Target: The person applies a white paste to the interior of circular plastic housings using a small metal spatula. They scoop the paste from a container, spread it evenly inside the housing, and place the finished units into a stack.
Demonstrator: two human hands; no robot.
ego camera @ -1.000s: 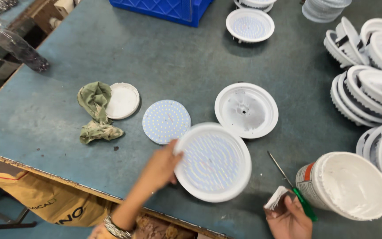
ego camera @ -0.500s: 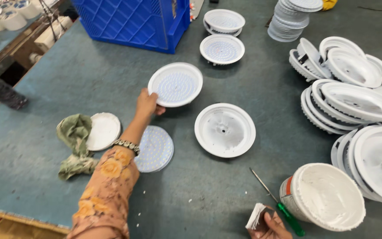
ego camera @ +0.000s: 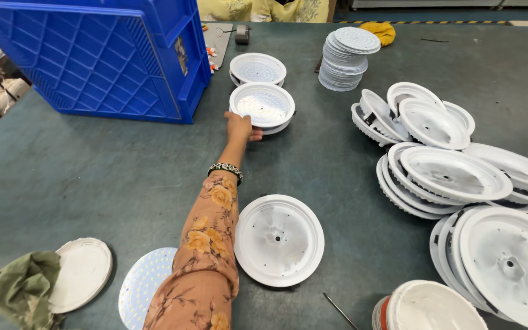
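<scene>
Left hand (ego camera: pixel 241 129): extended far across the grey-green worktable (ego camera: pixel 93 183), fingers closed on the near rim of a round white plastic lamp housing with a dotted LED panel inside (ego camera: pixel 262 106). That housing sits on top of another like it, just right of the blue plastic lattice crate (ego camera: pixel 93 55) and just in front of a second white lamp unit of the same kind (ego camera: pixel 257 68).

Right hand: not in view.

Surroundings: 1 empty white round housing (ego camera: pixel 278 239) lies open side up near the forearm; a round white LED disc (ego camera: pixel 145 284) lies partly under the sleeve; a flat white lid (ego camera: pixel 80 274) and a crumpled green cloth (ego camera: pixel 22 290) lie at the near left edge. Leaning rows of empty white housings (ego camera: pixel 453 174) fill the right side, and a stack of LED discs (ego camera: pixel 344 58) stands beyond.

Judgement: the housing appears to be in the course of being seated on its stack. Good practice would be to keep it level, centre it over the unit beneath, and let go only when the rims sit flush, since the grip is at 1 edge only and at full reach.
</scene>
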